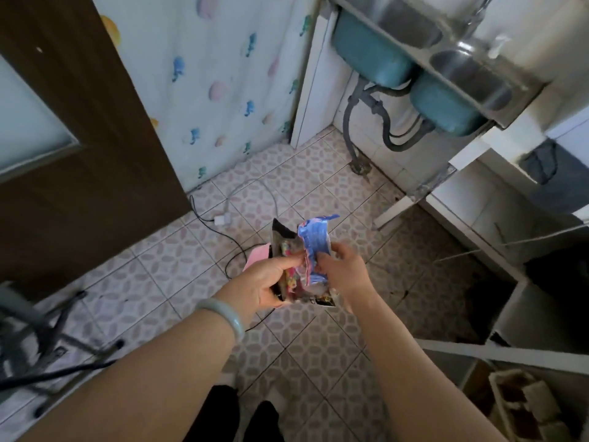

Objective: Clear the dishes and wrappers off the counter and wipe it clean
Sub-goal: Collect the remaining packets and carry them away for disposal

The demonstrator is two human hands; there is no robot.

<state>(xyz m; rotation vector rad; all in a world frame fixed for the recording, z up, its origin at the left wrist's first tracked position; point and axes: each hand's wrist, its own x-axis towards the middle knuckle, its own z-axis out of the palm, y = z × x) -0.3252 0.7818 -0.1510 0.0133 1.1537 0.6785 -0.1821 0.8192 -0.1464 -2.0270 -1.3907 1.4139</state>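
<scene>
Head view: both forearms reach forward and down from the lower edge of the frame and meet near the middle, above the tiled floor [153, 282]. The left hand [271, 282] is turned palm inward, with its fingers curled around a bundle of wrappers and its thumb pressed across the front. A pale bracelet [228, 317] sits on that wrist. The right hand [344, 269] comes in from the other side, knuckles up, its fingers curled and pinching the blue wrapper [314, 244], which stands crumpled and upright between the two hands. Touching it on the left is a dark wrapper [285, 244] with bright print, and a pink piece [256, 256] shows behind the left hand's knuckles. Whether that piece is held in the bundle cannot be told. All the wrappers are held in the air, well apart from the counter [497, 145] at the upper right.

A steel double sink [471, 68] is set in that counter, with grey pipes [366, 122] beneath it. A patterned curtain [223, 74] hangs beside a brown door [79, 154]. A black cable [220, 232] and a white plug [221, 220] lie on the floor beyond the hands.
</scene>
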